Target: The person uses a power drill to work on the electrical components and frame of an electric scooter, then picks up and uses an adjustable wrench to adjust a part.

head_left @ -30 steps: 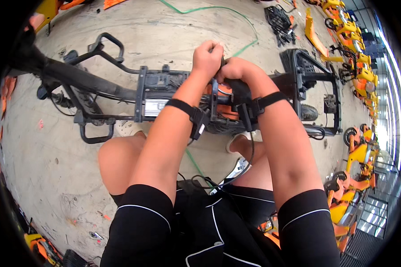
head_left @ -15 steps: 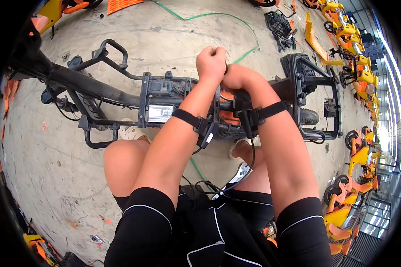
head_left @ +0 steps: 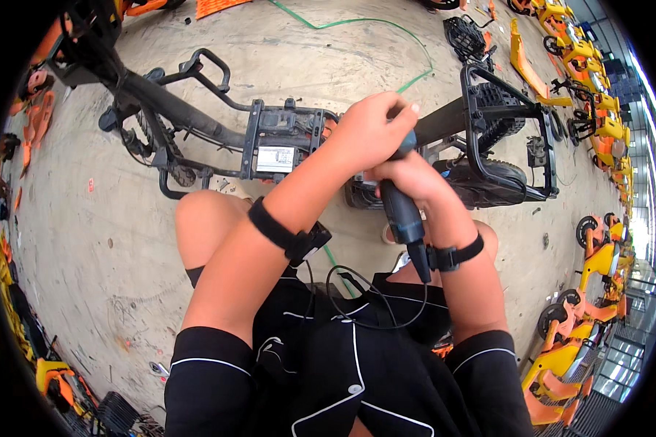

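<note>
1. Tool [head_left: 403, 207], dark, thick and rounded, was held in front of the person, its upper end over the middle of the bike frame [head_left: 189, 116] and its lower end pointing down toward the lap
2. Its body was mostly black, with a blue-grey part showing between the hands; below a collar it narrowed sharply into a black tip, and it leaned slightly
3. Right hand [head_left: 410, 177] was closed around the tool's upper body, fingers wrapped tightly
4. Left hand [head_left: 377, 130] was curled narrowly over the blue-grey end, thumb near the forefinger; its palm was hidden, so I could not tell whether it gripped anything
5. Black cable [head_left: 386, 326] looped over the lap from near the tip; whether it joined the tool or the right wrist band [head_left: 468, 252] could not be told
6. Beyond the hands, the bare black frame stood across the concrete floor [head_left: 291, 62], a white label [head_left: 275, 159] on it left of the tool
</note>
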Available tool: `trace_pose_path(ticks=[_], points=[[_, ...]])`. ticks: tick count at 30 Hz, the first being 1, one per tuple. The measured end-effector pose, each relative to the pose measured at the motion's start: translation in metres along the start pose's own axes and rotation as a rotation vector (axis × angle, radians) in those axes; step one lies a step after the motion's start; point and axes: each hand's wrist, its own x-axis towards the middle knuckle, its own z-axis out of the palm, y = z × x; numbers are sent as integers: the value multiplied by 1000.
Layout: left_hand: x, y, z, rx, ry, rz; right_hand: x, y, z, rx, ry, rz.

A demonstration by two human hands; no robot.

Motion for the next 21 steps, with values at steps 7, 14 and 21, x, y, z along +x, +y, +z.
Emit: trace_pose_path(ticks=[7,14,21], points=[[-35,-42,-40,174,-67,-246,-23,74,-11,234,167,0],[-27,-34,-41,446,-129,-127,-12,105,-18,203,140,123],[-20,-40,-30,635,-159,-23,-4,99,-14,193,156,162]])
